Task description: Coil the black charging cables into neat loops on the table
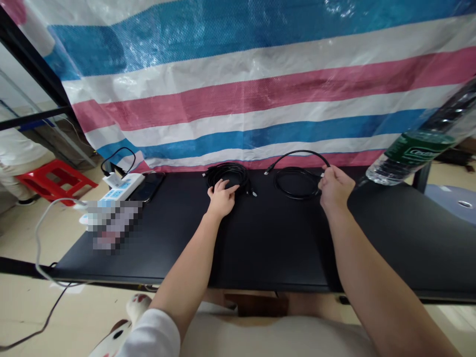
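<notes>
On the black tabletop (260, 243) lies a bundle of coiled black cables (232, 171), with small connector ends sticking out at its sides. My left hand (222, 199) rests at the front edge of this bundle, its fingers apart. To the right, my right hand (336, 187) is closed on a single black cable (303, 151). Part of that cable arches up from the fist to a free plug at the left, and a loop of it lies on the table below. A light-coloured connector shows beside the right fingers; the rest of the grip is hidden.
A large water bottle (412, 151) stands at the right, tilted in view. At the left are a white power strip (124, 191) with plugs, a dark phone (151, 186) and a blurred-out object (117, 225). Striped sheeting (241, 94) hangs behind. A red stool (55, 181) stands beyond.
</notes>
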The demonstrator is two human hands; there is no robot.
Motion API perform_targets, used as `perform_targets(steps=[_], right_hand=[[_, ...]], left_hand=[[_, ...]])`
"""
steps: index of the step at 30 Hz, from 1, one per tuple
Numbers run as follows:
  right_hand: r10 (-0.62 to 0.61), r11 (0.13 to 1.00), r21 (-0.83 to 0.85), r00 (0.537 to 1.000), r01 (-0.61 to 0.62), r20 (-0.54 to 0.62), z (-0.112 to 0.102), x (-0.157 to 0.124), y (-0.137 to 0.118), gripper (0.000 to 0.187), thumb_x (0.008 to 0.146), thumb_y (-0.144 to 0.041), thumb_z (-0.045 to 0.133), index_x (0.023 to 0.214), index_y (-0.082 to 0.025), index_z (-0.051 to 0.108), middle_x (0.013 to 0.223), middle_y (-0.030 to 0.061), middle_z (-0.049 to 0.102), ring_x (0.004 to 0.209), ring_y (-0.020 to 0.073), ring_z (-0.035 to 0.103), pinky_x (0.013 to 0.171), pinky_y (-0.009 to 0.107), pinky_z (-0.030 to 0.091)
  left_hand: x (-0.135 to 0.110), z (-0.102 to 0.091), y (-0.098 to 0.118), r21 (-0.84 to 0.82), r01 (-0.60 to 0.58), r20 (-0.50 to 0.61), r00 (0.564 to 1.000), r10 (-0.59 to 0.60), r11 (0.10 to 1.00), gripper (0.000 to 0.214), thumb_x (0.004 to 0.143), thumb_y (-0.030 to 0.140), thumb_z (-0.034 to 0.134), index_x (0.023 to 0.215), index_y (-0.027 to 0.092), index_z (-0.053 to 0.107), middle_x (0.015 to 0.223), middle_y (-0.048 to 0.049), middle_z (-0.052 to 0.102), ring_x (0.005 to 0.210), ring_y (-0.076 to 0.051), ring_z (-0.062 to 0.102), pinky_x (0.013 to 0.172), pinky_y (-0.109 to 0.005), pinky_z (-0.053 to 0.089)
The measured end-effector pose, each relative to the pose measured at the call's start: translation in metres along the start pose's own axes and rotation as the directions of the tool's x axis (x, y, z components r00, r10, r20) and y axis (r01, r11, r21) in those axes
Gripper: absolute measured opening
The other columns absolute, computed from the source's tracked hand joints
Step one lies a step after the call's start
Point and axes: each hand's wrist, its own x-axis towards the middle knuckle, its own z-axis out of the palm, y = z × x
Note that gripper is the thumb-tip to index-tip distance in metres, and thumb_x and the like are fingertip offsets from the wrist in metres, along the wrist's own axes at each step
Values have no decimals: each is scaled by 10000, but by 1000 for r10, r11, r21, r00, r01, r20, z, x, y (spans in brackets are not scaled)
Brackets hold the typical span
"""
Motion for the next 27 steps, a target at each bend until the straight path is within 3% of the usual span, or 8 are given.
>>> perform_targets(steps=[5, 8, 11, 16, 21, 24, 27], right_hand=[[-22, 983, 181, 999, 17, 26, 9, -14, -18, 194, 729, -370, 679, 671, -215, 576, 411, -114, 251, 342, 64, 275, 354, 208, 232], [-1, 972, 234, 993, -26, 114, 12, -18, -23, 187, 718, -333, 703, 658, -204, 582, 397, -113, 256, 329, 60, 277, 343, 202, 226], [24, 962, 262, 981, -75, 193, 15, -22, -24, 196, 703, -323, 719, 640, -194, 586, 380, -112, 261, 319, 53, 266, 341, 199, 218], [53, 950, 283, 958, -135, 281, 27, -32, -25, 238, 672, -367, 756, 647, -181, 608, 373, -114, 274, 319, 40, 252, 350, 198, 217], [40, 946, 287, 935, -149, 353, 33, -40, -31, 292, 619, -421, 796, 681, -180, 643, 375, -101, 319, 335, 51, 291, 361, 210, 239], [51, 942, 273, 884, -197, 464, 26, -40, -36, 333, 557, -454, 811, 670, -182, 657, 372, -75, 384, 346, 74, 344, 366, 221, 264], [191, 936, 125, 772, -330, 606, 14, -36, -37, 410, 569, -568, 757, 615, -178, 638, 406, -19, 486, 342, 94, 381, 349, 226, 258]], left_hand=[[-2, -2, 4, -65, 15, -4, 1000, -15, 998, 319, 857, 330, 540, 1130, 331, 707, 1393, -83, 546, 1361, -315, 396, 1080, -579, 275], [-4, -3, 6, -90, 31, -90, 995, -39, 995, 343, 864, 367, 539, 1169, 311, 685, 1404, -92, 528, 1365, -312, 386, 1089, -553, 263], [-8, -6, 9, -114, -32, -178, 984, 11, 993, 382, 873, 395, 530, 1223, 301, 649, 1411, -89, 515, 1374, -310, 365, 1090, -528, 251], [-16, -5, 21, -168, -253, -67, 967, 245, 953, 464, 795, 494, 629, 1180, 237, 669, 1216, -112, 618, 1218, -310, 475, 1008, -491, 333], [-15, 2, 31, -302, -280, -56, 959, 276, 911, 338, 883, 359, 525, 1147, 185, 645, 956, -87, 666, 984, -237, 594, 935, -420, 419], [-12, 4, 29, -374, -261, -112, 965, 236, 890, 277, 868, 260, 525, 1099, 166, 644, 947, -92, 664, 908, -215, 622, 884, -365, 461], [-10, 3, 28, -429, -182, -157, 980, 126, 885, 219, 835, 201, 540, 1023, 189, 650, 883, -65, 660, 825, -196, 617, 797, -326, 476]])
